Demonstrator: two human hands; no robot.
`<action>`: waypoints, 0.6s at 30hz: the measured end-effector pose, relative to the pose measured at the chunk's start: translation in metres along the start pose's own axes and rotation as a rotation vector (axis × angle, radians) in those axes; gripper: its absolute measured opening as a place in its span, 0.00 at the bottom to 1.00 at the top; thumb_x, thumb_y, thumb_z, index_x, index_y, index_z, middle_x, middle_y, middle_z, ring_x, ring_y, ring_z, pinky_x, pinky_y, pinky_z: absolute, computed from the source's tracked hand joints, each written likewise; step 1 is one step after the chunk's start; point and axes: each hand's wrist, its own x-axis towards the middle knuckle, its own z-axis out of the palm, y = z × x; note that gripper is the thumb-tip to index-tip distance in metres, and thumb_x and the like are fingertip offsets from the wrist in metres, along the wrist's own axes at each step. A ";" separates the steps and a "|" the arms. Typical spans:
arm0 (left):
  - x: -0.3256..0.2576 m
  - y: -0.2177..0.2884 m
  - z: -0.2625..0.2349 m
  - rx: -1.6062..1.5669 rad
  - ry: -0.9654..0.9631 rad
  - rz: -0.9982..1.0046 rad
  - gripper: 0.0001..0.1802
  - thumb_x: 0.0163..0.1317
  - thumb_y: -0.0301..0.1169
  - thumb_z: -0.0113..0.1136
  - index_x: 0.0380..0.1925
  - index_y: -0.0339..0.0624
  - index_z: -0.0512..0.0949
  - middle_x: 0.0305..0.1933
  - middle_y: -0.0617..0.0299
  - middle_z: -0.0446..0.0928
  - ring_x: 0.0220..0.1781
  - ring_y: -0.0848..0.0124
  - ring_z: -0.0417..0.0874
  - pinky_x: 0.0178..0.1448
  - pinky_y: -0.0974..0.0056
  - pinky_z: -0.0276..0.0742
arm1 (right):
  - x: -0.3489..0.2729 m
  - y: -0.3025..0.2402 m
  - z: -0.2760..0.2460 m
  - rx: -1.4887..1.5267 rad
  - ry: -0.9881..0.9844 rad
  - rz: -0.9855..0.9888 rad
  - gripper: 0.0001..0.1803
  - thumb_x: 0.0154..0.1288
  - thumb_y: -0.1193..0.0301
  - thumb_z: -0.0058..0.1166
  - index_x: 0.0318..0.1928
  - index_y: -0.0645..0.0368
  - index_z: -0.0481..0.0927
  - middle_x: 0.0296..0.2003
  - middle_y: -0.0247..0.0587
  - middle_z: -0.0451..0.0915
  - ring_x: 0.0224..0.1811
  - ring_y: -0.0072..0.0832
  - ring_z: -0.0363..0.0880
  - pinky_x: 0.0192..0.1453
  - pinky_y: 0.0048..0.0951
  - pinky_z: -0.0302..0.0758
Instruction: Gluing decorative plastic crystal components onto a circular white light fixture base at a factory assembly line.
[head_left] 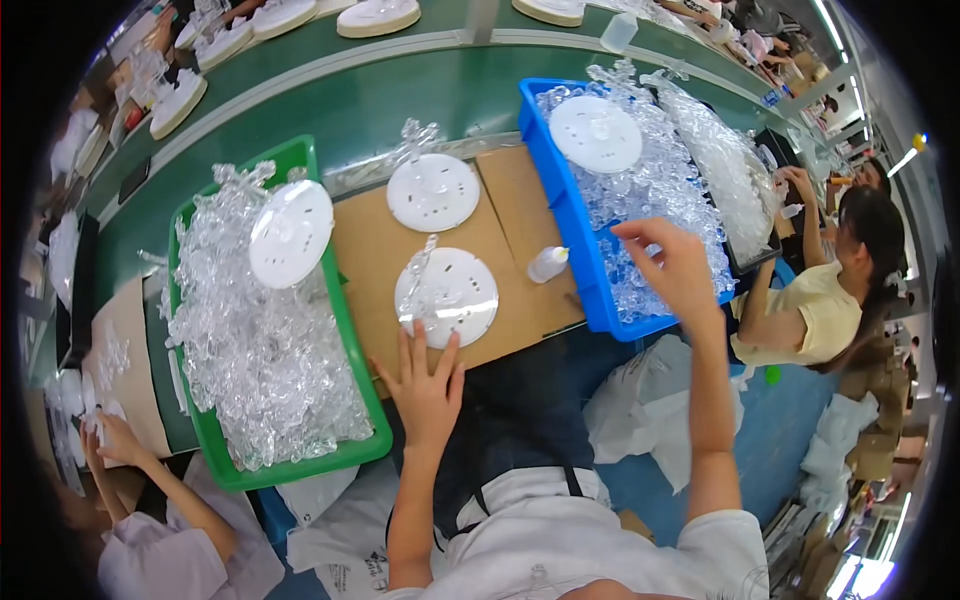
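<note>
Green conveyor worktop, cardboard sheet, two bins of clear plastic pieces.

Left hand, fingers spread flat, steadies the white disc; right hand pinches into the blue bin, grip hidden. Nearby glue bottle could tip if brushed.

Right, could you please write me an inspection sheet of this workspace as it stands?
Surface: brown cardboard sheet on a green bench.
Job's things: white perforated disc with a clear plastic piece on it; blue bin of clear plastic pieces.
Clutter: green bin of clear pieces, second white disc, small squeeze bottle.
Hands: left hand touches the disc's near edge; right hand over the blue bin, grasp unclear.
Cables: nothing seen.
Surroundings: other people seated left and right.
</note>
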 end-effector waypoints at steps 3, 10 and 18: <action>0.005 0.000 0.000 -0.004 0.019 0.012 0.21 0.61 0.39 0.58 0.56 0.63 0.75 0.72 0.52 0.57 0.72 0.51 0.57 0.69 0.30 0.38 | 0.021 0.069 0.009 -0.092 -0.196 -0.023 0.10 0.54 0.71 0.60 0.38 0.59 0.83 0.36 0.47 0.82 0.35 0.39 0.82 0.38 0.37 0.78; 0.006 0.003 -0.001 -0.003 0.054 -0.009 0.19 0.61 0.36 0.58 0.54 0.60 0.78 0.70 0.52 0.60 0.72 0.51 0.58 0.70 0.33 0.39 | 0.033 0.091 0.041 -0.459 -0.387 -0.018 0.16 0.51 0.64 0.64 0.37 0.59 0.76 0.31 0.49 0.80 0.37 0.45 0.80 0.40 0.42 0.76; 0.000 -0.003 -0.002 -0.013 0.044 -0.040 0.19 0.61 0.35 0.58 0.53 0.60 0.78 0.70 0.51 0.60 0.72 0.51 0.58 0.71 0.34 0.38 | -0.014 0.006 0.003 0.851 -0.231 0.191 0.16 0.60 0.73 0.57 0.48 0.59 0.71 0.44 0.41 0.79 0.47 0.31 0.79 0.49 0.30 0.76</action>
